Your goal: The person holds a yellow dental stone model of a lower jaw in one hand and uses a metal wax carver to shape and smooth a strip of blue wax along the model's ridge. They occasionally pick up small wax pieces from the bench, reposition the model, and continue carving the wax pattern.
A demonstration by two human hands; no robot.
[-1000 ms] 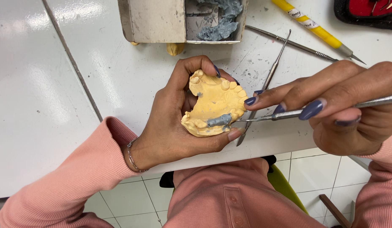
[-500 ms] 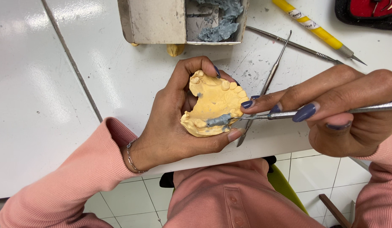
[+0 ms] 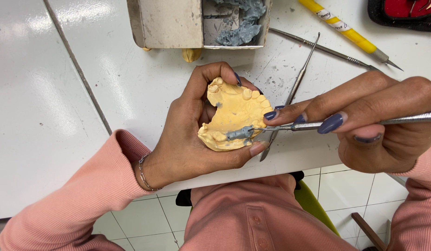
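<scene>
- Head view, left part of the frame: the white bench (image 3: 48, 116) shows bare and glossy here, crossed by a dark seam, and a pink sleeve comes up from the lower left.
- Centre left: the left hand (image 3: 187, 139) is clamped around a yellow dental cast (image 3: 234, 116), fingers curled over its top edge and thumb pressed under its lower edge, so the tooth row is tipped up towards the camera and held steady just above the bench edge.
- Upper centre: a small metal box (image 3: 169, 23) with lumps of grey wax (image 3: 243, 23) sits close behind the cast, within easy reach.
- Centre: a patch of the same grey material lies on the lower tooth row, and the tip of a thin metal instrument (image 3: 317, 124) touches it.
- Right: the right hand (image 3: 378, 125) is closed on that instrument in a pen-like grip, near its tip, which would give fine control.
- Upper right: spare metal tools (image 3: 327, 49) and a yellow-handled tool (image 3: 345, 32) lie on the bench, apart from the work.
</scene>
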